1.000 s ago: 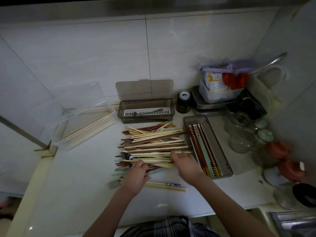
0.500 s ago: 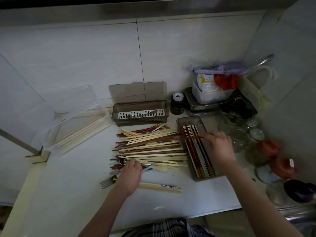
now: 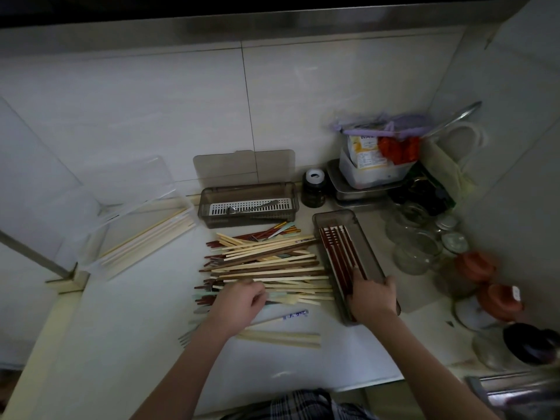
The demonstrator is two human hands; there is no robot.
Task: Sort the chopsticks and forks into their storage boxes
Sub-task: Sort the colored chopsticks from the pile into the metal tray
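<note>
Chopstick pile [image 3: 266,268] under left grip [image 3: 239,304], right grip [image 3: 374,298] on box [image 3: 348,219]

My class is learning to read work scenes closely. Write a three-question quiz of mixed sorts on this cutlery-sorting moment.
1. True or false: the right hand rests in the smoky tray of dark red chopsticks.
2. What lies in the box with the white grid? A. a metal utensil B. pale chopsticks C. a jar
3. Fill in: the left hand is on the mixed ____.

Key: 1 true; 2 A; 3 pile
</note>
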